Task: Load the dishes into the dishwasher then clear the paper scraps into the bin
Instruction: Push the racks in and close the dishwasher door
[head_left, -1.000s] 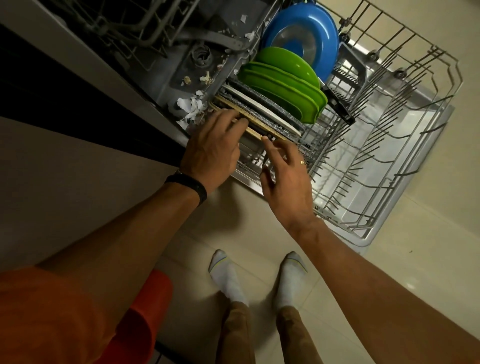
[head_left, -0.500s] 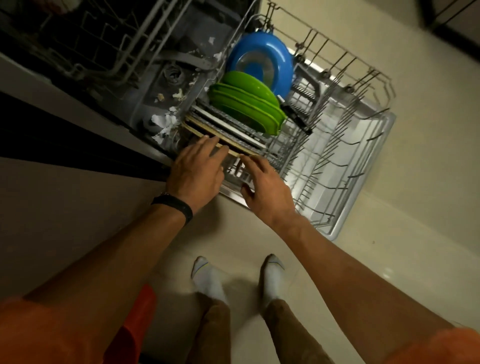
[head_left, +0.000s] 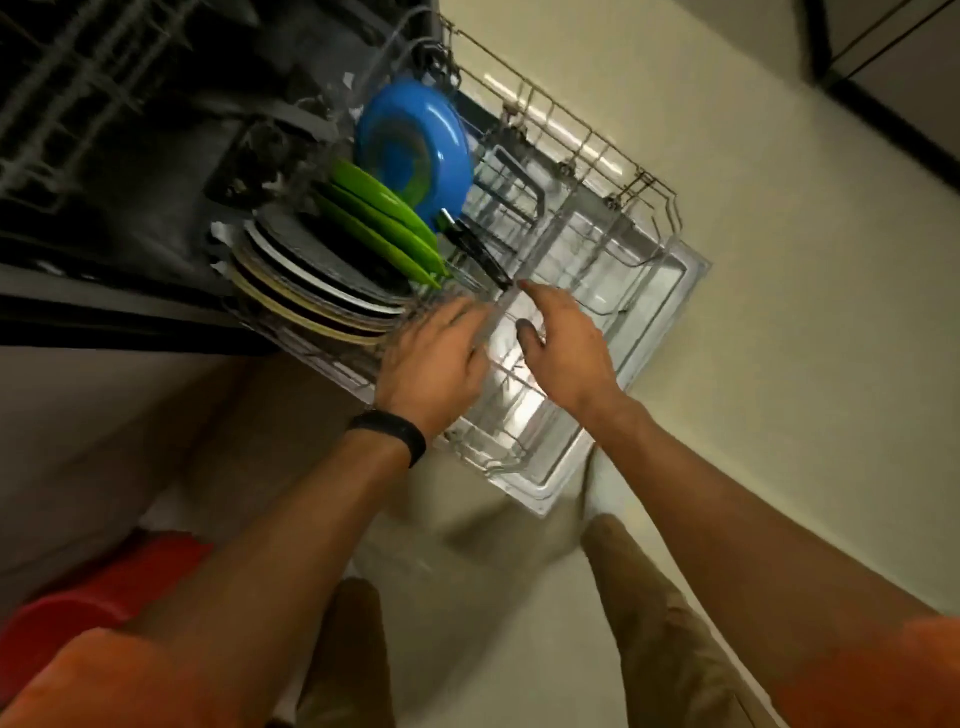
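The dishwasher's lower rack (head_left: 644, 182) is pulled out over the open door. A blue bowl (head_left: 415, 150) stands in it on edge, then green plates (head_left: 384, 223), then dark, white and cream plates (head_left: 317, 280) at the near end. My left hand (head_left: 436, 358), with a black wristband, reaches over the rack's near wires just right of the cream plate, fingers extended and blurred. My right hand (head_left: 566, 343) hovers over the bare tines, index finger straight, holding nothing. White paper scraps (head_left: 221, 234) show faintly on the dishwasher floor left of the plates.
A red container (head_left: 78, 597) sits on the floor at lower left. The dark dishwasher interior and upper rack (head_left: 78, 93) fill the upper left. Pale floor tiles (head_left: 779, 312) lie right of the open door. My legs stand just below the rack.
Both hands have left the cream plate's edge and shifted right along the rack, over the bare tines. The view has swung, so the rack now sits further right.
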